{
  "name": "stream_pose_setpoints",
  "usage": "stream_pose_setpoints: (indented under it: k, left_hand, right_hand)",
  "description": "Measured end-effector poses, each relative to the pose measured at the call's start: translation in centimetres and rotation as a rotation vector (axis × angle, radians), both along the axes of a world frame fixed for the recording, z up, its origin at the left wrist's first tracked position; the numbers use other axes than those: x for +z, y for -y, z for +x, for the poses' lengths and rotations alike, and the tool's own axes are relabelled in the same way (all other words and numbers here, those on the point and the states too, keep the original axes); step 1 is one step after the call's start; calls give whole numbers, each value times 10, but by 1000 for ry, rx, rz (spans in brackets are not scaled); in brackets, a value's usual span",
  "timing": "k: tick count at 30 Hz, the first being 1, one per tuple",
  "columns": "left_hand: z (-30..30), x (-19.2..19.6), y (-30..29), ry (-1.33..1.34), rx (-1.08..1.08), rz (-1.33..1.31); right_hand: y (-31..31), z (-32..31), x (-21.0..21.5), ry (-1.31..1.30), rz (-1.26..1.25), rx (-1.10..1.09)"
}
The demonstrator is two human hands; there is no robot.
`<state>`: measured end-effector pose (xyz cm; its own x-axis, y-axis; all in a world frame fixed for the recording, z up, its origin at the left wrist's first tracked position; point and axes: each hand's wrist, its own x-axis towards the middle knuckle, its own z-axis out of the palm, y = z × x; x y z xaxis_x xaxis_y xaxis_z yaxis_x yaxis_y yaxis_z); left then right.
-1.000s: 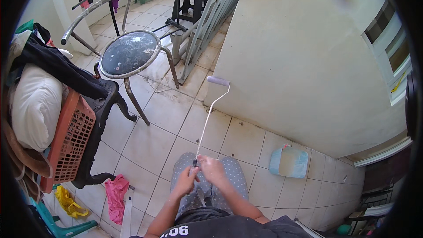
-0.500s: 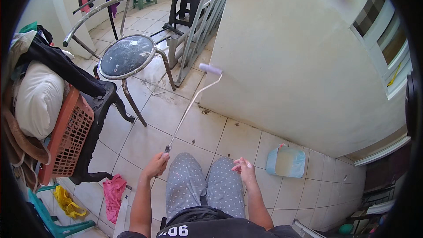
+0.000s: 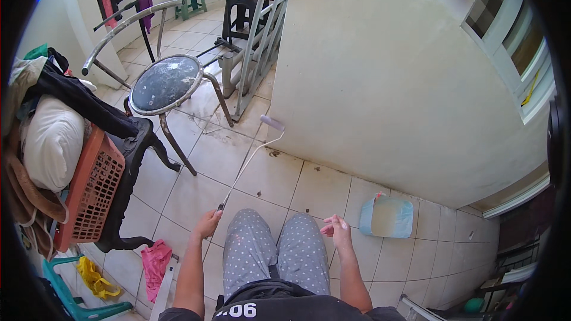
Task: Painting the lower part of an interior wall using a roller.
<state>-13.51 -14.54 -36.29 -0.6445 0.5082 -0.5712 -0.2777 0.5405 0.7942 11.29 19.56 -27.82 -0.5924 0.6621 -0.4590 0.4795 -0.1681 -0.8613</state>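
Observation:
My left hand (image 3: 207, 224) is closed around the handle of a long-framed paint roller (image 3: 272, 122). The roller's thin metal rod reaches forward from the hand, and its pale lilac sleeve is at the lower left edge of the cream wall (image 3: 380, 77), close to the floor. I cannot tell whether the sleeve touches the wall. My right hand (image 3: 337, 230) hangs beside my right knee with nothing in it, fingers loosely bent and apart, whitish marks on them. To its right, a light blue tub (image 3: 410, 217) of cream-coloured liquid stands on the floor.
At left are a worn metal chair (image 3: 166, 83), an orange basket (image 3: 98, 184) with a white pillow, and a pink cloth (image 3: 156, 263). A grey metal frame (image 3: 256, 53) leans by the wall corner. A slatted window (image 3: 514, 41) is at right.
The roller sleeve has moved down the wall edge and slightly left. My left hand has drawn back a little. My right hand has shifted slightly right, its fingers still loose.

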Motion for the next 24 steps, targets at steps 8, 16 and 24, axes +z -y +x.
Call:
stream_pose_setpoints:
  k: [8, 16, 24]
  left_hand:
    - [11, 28, -8, -23, 56, 5]
    - [-9, 119, -72, -297, -35, 204]
    - [16, 74, -83, -325, -98, 234]
  right_hand:
    - [-3, 7, -2, -47, -1, -49]
    - [-1, 2, 0, -79, -35, -28]
    - [-1, 36, 6, -68, 31, -117]
